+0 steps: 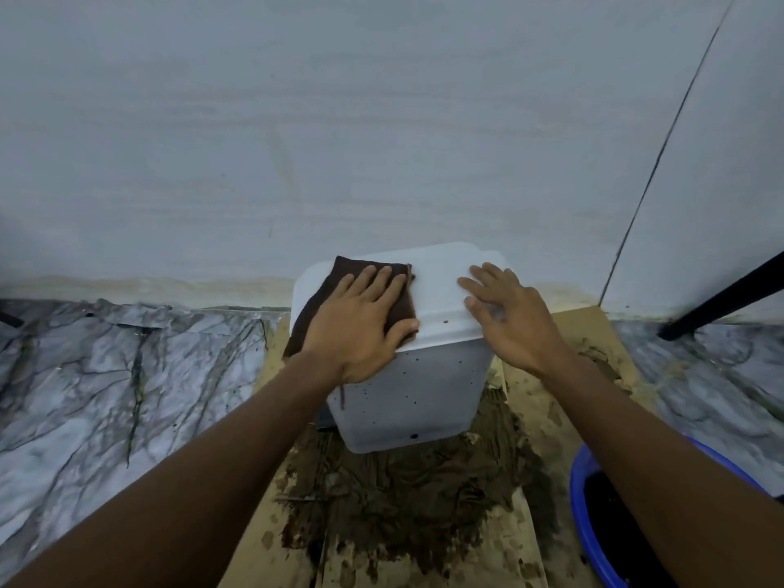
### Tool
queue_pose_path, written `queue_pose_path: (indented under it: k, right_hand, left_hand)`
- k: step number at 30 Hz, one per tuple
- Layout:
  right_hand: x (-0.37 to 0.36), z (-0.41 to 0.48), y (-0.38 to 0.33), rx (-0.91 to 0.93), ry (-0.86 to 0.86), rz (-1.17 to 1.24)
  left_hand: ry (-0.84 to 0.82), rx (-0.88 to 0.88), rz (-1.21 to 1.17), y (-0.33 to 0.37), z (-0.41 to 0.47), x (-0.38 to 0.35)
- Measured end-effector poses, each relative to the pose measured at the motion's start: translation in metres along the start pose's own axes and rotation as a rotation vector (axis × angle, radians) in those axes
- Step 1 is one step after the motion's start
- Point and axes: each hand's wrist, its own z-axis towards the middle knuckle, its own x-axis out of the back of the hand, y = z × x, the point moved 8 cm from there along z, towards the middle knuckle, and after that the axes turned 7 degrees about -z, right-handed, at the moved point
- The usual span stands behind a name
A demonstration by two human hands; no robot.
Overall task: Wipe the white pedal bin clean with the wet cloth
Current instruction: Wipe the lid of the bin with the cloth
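The white pedal bin [407,388] stands on muddy cardboard [551,401] against the wall at twelve o'clock; the left hand [360,324] lies flat, fingers spread, pressing the dark wet cloth [322,290] onto the lid's nine o'clock half; the right hand [509,316], open and holding nothing, steadies the lid at three o'clock; a blue basin [594,502] sits at five o'clock. Wiping of the lid looks under way; dark specks dot the front wall, so the next move likely calls for sweeping the cloth across, then down that face.
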Motion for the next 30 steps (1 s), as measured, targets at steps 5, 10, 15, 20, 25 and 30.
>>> queue_pose_path:
  k: [5,10,15,20,25,30]
  right_hand:
    - [0.001,-0.001,0.000,0.034,0.020,0.044]
    - [-0.002,-0.004,-0.002,0.077,0.040,0.107]
    - [-0.002,-0.002,-0.002,0.072,0.037,0.109]
    - [0.000,0.000,0.000,0.062,0.028,0.073]
    - [0.002,-0.001,0.002,0.083,0.030,0.093]
    - [0.001,-0.002,0.003,0.105,0.021,0.086]
  left_hand:
    - [-0.068,0.029,0.030,0.035,0.022,-0.013]
    - [-0.090,0.061,0.024,-0.015,-0.008,-0.001]
    - [-0.052,0.105,-0.037,-0.058,-0.038,0.010]
    - [-0.050,0.123,0.031,-0.005,-0.001,0.000]
    - [-0.116,0.080,0.019,0.048,0.035,-0.018]
    - [-0.190,-0.029,-0.064,0.015,0.015,-0.003]
